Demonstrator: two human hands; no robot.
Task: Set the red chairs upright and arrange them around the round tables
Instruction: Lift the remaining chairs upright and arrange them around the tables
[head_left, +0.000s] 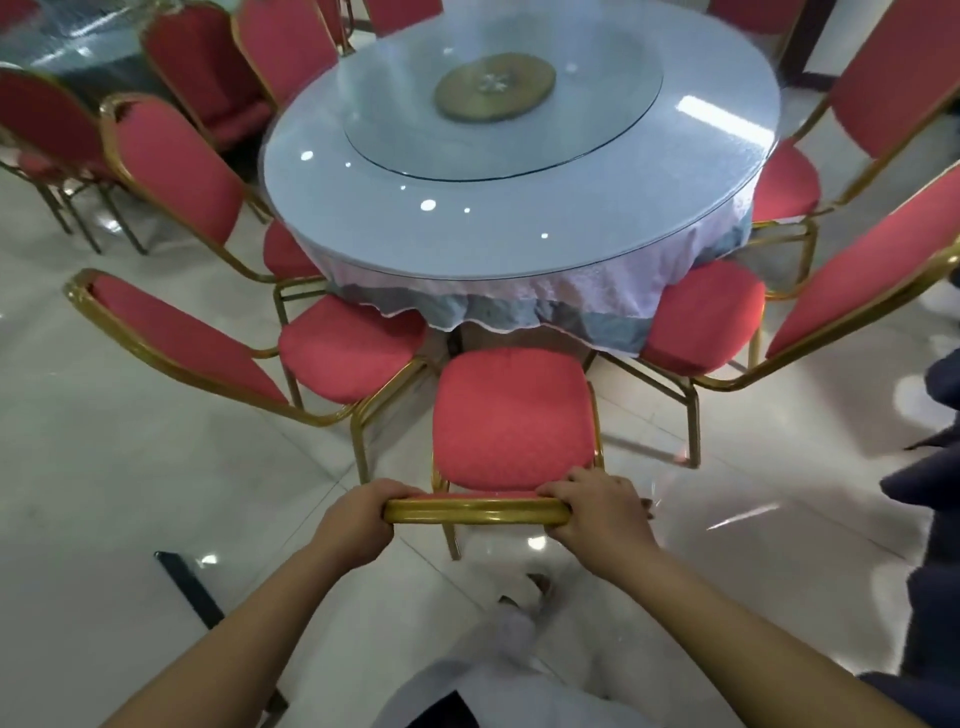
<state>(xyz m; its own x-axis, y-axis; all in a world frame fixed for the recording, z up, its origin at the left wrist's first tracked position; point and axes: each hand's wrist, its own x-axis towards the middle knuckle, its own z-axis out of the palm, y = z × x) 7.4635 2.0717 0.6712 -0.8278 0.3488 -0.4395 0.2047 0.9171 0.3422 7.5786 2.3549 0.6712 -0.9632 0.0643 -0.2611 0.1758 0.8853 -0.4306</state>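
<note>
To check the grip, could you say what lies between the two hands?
Head view: the chair's gold top rail, gripped by left hand and right hand.

Middle chair (511, 415) standing in narrow gap between left chair (348, 348) and right chair (701, 317), both just beside it. Tablecloth (519, 296) hanging straight ahead over table (395, 223) edge, blocking forward passage. Open floor (130, 493) lying at rear left, allowing passage.

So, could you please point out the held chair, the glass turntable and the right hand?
held chair (511, 421): head view, middle of its red seat cushion.
glass turntable (405, 130): head view, bare glass left of centre.
right hand (602, 514): head view, back of the hand.
</note>
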